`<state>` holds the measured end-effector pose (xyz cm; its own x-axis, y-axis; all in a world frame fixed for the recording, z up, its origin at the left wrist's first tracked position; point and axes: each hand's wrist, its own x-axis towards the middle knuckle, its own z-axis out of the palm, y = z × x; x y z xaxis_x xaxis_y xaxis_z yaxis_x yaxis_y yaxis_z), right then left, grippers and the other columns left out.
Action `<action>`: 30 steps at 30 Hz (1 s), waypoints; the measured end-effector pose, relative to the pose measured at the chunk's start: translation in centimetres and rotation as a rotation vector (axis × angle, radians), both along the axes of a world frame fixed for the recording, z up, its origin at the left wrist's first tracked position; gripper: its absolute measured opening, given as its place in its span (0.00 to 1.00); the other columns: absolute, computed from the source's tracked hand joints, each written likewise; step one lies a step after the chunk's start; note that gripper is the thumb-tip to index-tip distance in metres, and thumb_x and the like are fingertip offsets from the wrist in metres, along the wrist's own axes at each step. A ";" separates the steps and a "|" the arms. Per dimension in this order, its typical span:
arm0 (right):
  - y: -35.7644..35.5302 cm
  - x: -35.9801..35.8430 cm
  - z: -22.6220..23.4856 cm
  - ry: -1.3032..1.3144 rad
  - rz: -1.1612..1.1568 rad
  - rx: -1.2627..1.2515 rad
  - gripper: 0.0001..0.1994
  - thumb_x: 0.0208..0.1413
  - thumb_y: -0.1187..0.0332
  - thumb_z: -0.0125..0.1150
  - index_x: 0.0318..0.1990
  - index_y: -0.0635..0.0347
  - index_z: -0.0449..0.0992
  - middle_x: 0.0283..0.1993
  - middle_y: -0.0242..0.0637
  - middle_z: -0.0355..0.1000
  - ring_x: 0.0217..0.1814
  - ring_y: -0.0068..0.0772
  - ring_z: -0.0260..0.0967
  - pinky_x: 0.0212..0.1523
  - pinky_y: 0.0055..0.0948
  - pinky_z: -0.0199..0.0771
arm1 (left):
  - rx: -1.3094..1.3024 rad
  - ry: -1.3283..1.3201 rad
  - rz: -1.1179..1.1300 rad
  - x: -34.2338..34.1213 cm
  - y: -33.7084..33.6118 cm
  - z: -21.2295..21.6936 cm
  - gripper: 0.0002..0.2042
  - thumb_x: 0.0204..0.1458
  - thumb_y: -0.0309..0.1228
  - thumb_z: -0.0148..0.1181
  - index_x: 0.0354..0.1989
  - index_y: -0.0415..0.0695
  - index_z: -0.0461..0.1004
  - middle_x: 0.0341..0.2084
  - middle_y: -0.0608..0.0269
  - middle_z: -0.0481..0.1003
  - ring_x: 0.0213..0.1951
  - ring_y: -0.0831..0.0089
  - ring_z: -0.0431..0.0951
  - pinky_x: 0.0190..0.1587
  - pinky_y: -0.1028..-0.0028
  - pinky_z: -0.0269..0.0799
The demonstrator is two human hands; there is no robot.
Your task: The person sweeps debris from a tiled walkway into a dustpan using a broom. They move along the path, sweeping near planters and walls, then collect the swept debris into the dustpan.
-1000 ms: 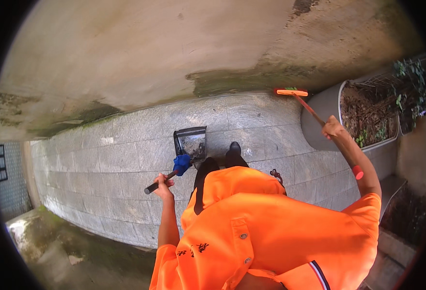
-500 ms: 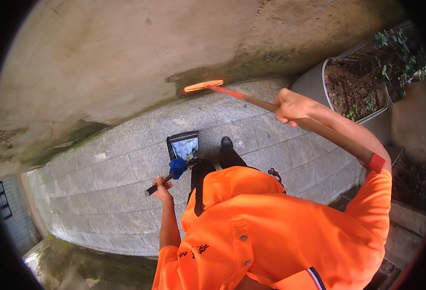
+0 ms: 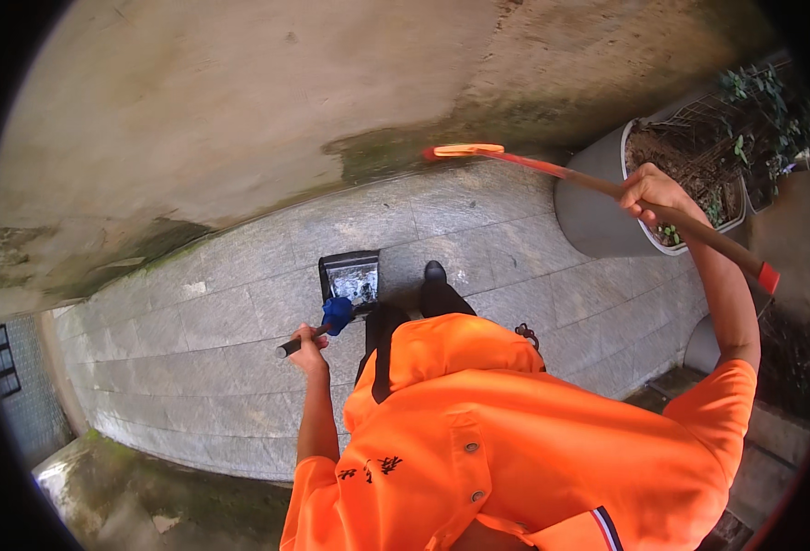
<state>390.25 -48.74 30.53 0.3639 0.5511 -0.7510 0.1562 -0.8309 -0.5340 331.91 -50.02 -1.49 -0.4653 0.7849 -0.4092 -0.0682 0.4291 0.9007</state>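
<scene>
The broom (image 3: 598, 188) is reaching out to the far right of the head view, its long wooden stick running from a red cap near the right edge up to an orange head that is lying against the foot of the wall (image 3: 239, 110). The right hand (image 3: 648, 193) is wrapping its fingers tightly round the middle of the stick, arm stretched out. The broom head is sitting where the stained, mossy wall is meeting the pavement (image 3: 193, 367), just left of the planter (image 3: 598, 211).

The dustpan (image 3: 350, 277) is resting on the grey paving slabs in the centre, just left of the shoe (image 3: 435, 273). It is dark, with pale litter lying inside it, and a blue collar is joining it to a dark handle that is slanting down to the left. The left hand (image 3: 308, 347) is closing in a fist round the near end of that handle.

The person is wearing an orange shirt (image 3: 515, 441), which is filling the near part of the view. The grey planter is holding soil and green plants at the far right. A dark grille (image 3: 0, 367) is showing at the left edge, beside the slabs.
</scene>
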 end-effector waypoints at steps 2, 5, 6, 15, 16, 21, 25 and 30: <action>0.2 1.7 -0.7 -0.008 0.087 -0.023 0.07 0.38 0.80 0.53 0.14 0.68 0.65 0.09 0.35 0.58 0.05 0.21 0.55 0.03 0.21 0.48 | 0.039 -0.014 0.004 -0.3 -0.3 0.1 0.10 0.50 0.31 0.53 0.24 0.37 0.67 0.18 0.59 0.70 0.11 0.75 0.68 0.12 0.78 0.68; 1.5 2.8 -2.1 -0.076 0.108 -0.119 0.09 0.35 0.81 0.54 0.28 0.69 0.63 0.11 0.36 0.60 0.05 0.22 0.55 0.02 0.20 0.50 | 0.079 -0.045 0.057 -0.9 -1.2 0.4 0.10 0.50 0.32 0.53 0.25 0.38 0.67 0.18 0.59 0.70 0.11 0.75 0.68 0.12 0.78 0.68; 2.1 2.8 -2.8 -0.143 0.258 -0.151 0.06 0.38 0.78 0.52 0.15 0.67 0.65 0.09 0.35 0.59 0.06 0.24 0.56 0.05 0.23 0.51 | 0.086 -0.052 0.074 -1.2 -1.7 0.6 0.10 0.50 0.32 0.53 0.24 0.38 0.67 0.18 0.59 0.70 0.11 0.75 0.68 0.12 0.77 0.68; 7.4 -4.5 -4.4 -0.406 0.430 -0.203 0.05 0.32 0.81 0.52 0.13 0.66 0.63 0.10 0.41 0.61 0.08 0.29 0.60 0.07 0.30 0.58 | 0.074 -0.072 0.251 -2.7 -5.9 0.3 0.10 0.50 0.32 0.53 0.23 0.37 0.66 0.16 0.61 0.68 0.11 0.75 0.69 0.12 0.77 0.68; 7.6 -6.1 -3.3 -0.385 0.493 -0.196 0.06 0.33 0.81 0.52 0.12 0.66 0.63 0.09 0.40 0.61 0.07 0.27 0.59 0.07 0.29 0.56 | 0.089 -0.079 0.281 -3.0 -6.3 -0.2 0.10 0.50 0.32 0.54 0.23 0.37 0.66 0.16 0.60 0.68 0.10 0.75 0.68 0.11 0.78 0.67; 9.6 -13.0 -1.5 -0.188 0.701 -0.102 0.07 0.31 0.78 0.52 0.09 0.65 0.64 0.07 0.37 0.59 0.07 0.25 0.58 0.06 0.25 0.54 | 0.099 -0.039 0.351 -3.9 -8.2 -0.7 0.09 0.50 0.29 0.52 0.22 0.37 0.66 0.15 0.59 0.69 0.09 0.76 0.66 0.10 0.79 0.66; 11.8 -19.4 -5.8 0.079 0.736 0.032 0.07 0.34 0.73 0.53 0.10 0.62 0.67 0.08 0.33 0.61 0.07 0.21 0.57 0.07 0.21 0.54 | 0.093 -0.017 0.394 -5.2 -9.5 -1.3 0.10 0.49 0.29 0.54 0.20 0.37 0.67 0.13 0.59 0.69 0.09 0.76 0.67 0.10 0.79 0.66; 13.1 -24.1 -13.8 0.210 0.749 0.104 0.04 0.29 0.77 0.53 0.10 0.63 0.67 0.08 0.33 0.60 0.06 0.22 0.57 0.06 0.24 0.52 | 0.134 0.000 0.473 -7.2 -9.4 -1.1 0.10 0.47 0.30 0.57 0.20 0.37 0.68 0.13 0.59 0.69 0.09 0.75 0.68 0.09 0.77 0.65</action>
<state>366.12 -35.66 16.73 -0.2770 0.6647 -0.6939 0.5424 -0.4879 -0.6839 324.76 -59.47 -2.60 -0.7835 0.5331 -0.3193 -0.2277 0.2319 0.9457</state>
